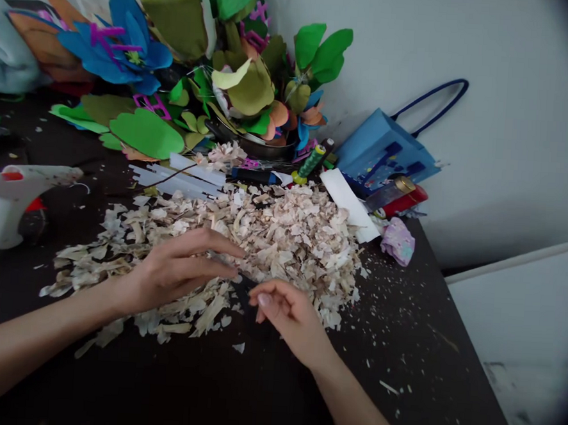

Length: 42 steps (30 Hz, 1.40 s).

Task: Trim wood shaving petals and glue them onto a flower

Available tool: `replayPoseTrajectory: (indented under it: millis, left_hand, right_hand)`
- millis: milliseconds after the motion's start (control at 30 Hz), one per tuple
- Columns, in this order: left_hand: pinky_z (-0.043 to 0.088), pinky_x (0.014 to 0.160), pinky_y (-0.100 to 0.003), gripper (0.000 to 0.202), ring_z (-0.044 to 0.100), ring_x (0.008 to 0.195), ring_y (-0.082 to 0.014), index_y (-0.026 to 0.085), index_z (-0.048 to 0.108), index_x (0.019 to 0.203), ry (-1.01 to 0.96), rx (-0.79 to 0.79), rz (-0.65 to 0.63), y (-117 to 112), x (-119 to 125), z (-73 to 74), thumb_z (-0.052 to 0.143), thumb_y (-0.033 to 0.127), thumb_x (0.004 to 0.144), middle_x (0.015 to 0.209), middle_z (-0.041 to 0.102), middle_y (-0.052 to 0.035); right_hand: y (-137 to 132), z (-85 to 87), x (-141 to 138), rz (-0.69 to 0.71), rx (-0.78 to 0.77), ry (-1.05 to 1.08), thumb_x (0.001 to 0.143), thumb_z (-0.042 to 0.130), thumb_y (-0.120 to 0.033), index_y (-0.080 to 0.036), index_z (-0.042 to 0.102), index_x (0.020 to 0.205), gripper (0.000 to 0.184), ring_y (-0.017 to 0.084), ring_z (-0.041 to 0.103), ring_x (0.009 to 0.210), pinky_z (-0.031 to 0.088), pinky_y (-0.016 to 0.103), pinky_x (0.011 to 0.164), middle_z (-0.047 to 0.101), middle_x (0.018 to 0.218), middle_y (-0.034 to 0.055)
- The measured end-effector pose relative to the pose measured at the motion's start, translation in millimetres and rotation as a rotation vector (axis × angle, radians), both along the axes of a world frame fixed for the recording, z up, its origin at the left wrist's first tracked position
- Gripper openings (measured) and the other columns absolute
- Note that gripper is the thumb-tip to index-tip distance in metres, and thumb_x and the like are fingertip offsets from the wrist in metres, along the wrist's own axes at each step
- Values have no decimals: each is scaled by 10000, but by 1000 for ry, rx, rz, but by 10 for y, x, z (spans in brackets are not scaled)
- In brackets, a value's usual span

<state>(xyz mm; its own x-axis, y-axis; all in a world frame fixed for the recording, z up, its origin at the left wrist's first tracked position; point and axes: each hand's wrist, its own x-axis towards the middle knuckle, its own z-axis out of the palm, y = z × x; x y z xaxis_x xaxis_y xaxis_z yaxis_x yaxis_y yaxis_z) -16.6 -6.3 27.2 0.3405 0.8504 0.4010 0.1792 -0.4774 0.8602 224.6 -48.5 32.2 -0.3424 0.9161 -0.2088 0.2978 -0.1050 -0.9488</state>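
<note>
A wide heap of pale, dry husk-like flakes [283,232] covers the middle of a dark table [263,391]. My left hand [179,270] lies flat on the heap's near left part, fingers stretched out to the right and resting on the flakes. My right hand [287,312] sits at the heap's near edge with fingers curled inward and fingertips pressed together. Whether a flake is pinched in them I cannot make out. The two hands are a few centimetres apart.
A white glue gun [10,199] stands at the left edge. Clear glue sticks [180,177] lie behind the heap. Coloured foam flowers and leaves [201,66] fill the back. A blue bag [384,151], thread spool [311,163], red lighter [402,204] and crumpled pink paper [398,240] sit at the right.
</note>
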Motion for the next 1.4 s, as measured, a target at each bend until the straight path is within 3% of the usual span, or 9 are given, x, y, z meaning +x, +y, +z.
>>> replayPoseTrajectory:
  millis: [133, 300, 400, 500, 633, 767, 933, 1200, 1400]
  left_hand:
    - [555, 958, -413, 261, 716, 1066, -282, 374, 805, 1023, 106, 156, -144, 64, -34, -26, 646, 199, 913, 1138, 783, -89]
    - [550, 959, -397, 360, 703, 1107, -265, 319, 723, 1219, 125, 456, -229, 190, -79, -126, 596, 122, 946, 1189, 749, -117]
    - [544, 951, -380, 369, 684, 1121, -247, 275, 691, 1243, 119, 526, -245, 199, -63, -157, 563, 81, 957, 1222, 723, -124]
    - [561, 932, -337, 367, 669, 1139, -228, 284, 662, 1258, 127, 380, -168, 183, -31, -144, 575, 93, 957, 1249, 701, -95]
    - [599, 840, -311, 275, 684, 1065, -226, 238, 630, 1246, 68, -183, -72, 167, 14, -139, 584, 279, 977, 1208, 690, -95]
    - [583, 744, -301, 288, 667, 825, -181, 190, 671, 1031, -53, -587, -140, 160, 55, -161, 591, 457, 956, 930, 694, -53]
    - [525, 726, -284, 294, 614, 805, -163, 193, 677, 949, -138, -718, -211, 117, 110, -138, 641, 483, 921, 862, 657, -23]
    - [475, 681, -278, 323, 562, 730, -146, 184, 653, 878, -249, -773, -96, 86, 147, -126, 751, 485, 813, 794, 628, -2]
    - [447, 676, -255, 261, 543, 708, -128, 186, 665, 852, -252, -755, -126, 112, 117, -117, 733, 438, 851, 759, 626, 13]
  right_hand:
    - [191, 44, -161, 26, -246, 315, 925, 623, -517, -186, 650, 891, 333, 79, 546, 544, 304, 203, 433, 658, 821, 18]
    - [318, -2, -289, 25, -405, 459, 772, 768, -369, -189, 600, 776, 245, 63, 448, 426, 221, 190, 376, 559, 558, -64]
    - [340, -46, -303, 18, -428, 506, 735, 761, -295, -192, 598, 743, 193, 64, 434, 403, 201, 194, 372, 529, 495, -77]
    - [337, -64, -315, -28, -389, 512, 739, 754, -279, -192, 607, 737, 171, 64, 439, 408, 191, 198, 386, 534, 489, -74]
    - [319, -66, -347, -118, -305, 516, 774, 757, -312, -195, 613, 758, 187, 64, 429, 428, 192, 203, 406, 545, 505, -68]
    - [318, -93, -372, -185, -242, 519, 804, 750, -342, -198, 609, 784, 203, 59, 381, 412, 206, 208, 418, 547, 498, -72]
    - [332, -151, -393, -207, -142, 488, 848, 726, -350, -205, 608, 818, 189, 76, 422, 447, 260, 208, 442, 536, 522, -71]
    - [347, -113, -460, -171, 1, 366, 889, 666, -324, -213, 596, 847, 138, 99, 475, 513, 359, 227, 503, 537, 600, -62]
    - [336, -80, -471, -138, 23, 296, 887, 659, -390, -221, 584, 845, 190, 116, 475, 537, 387, 246, 521, 536, 624, -51]
